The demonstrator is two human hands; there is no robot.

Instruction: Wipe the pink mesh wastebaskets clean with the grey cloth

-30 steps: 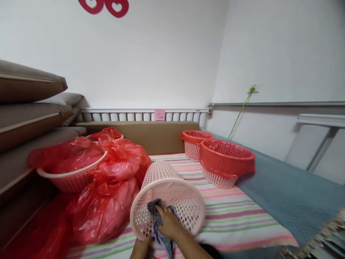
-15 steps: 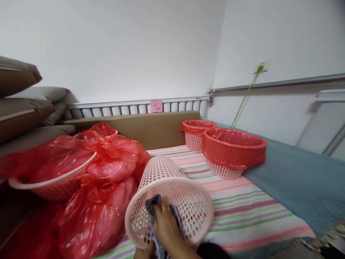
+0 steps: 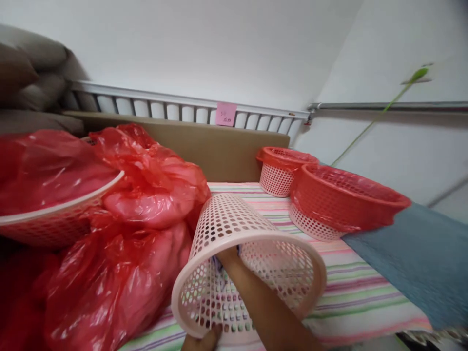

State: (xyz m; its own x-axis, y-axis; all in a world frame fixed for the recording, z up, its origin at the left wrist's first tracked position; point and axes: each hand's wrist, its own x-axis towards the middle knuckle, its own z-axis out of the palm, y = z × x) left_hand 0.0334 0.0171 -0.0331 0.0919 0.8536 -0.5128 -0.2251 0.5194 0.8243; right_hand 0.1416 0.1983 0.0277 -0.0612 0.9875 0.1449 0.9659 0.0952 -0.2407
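Observation:
A pale pink perforated basket (image 3: 234, 219) lies on its side on the striped sheet (image 3: 351, 302), its mouth turned toward me. My right hand (image 3: 228, 254) is deep inside it near the bottom. A scrap of grey-blue cloth (image 3: 218, 264) shows beside the hand, whose fingers are mostly hidden. My forearm runs out through the basket's mouth. At the frame's lower edge my left hand (image 3: 203, 341) grips the basket's near rim from below.
Bulging red plastic bags (image 3: 146, 195) crowd the left, one in a white-rimmed basket (image 3: 54, 219). Two baskets lined with red bags (image 3: 343, 200) (image 3: 281, 168) stand at right by a teal blanket (image 3: 420, 258). Behind are a brown board (image 3: 219, 151) and a metal rail (image 3: 175, 105) with a pink note (image 3: 225, 113).
My right hand has pushed from the basket's mouth deep inside with the cloth. The view has come closer and tilted, and the basket's mouth has swung rightward.

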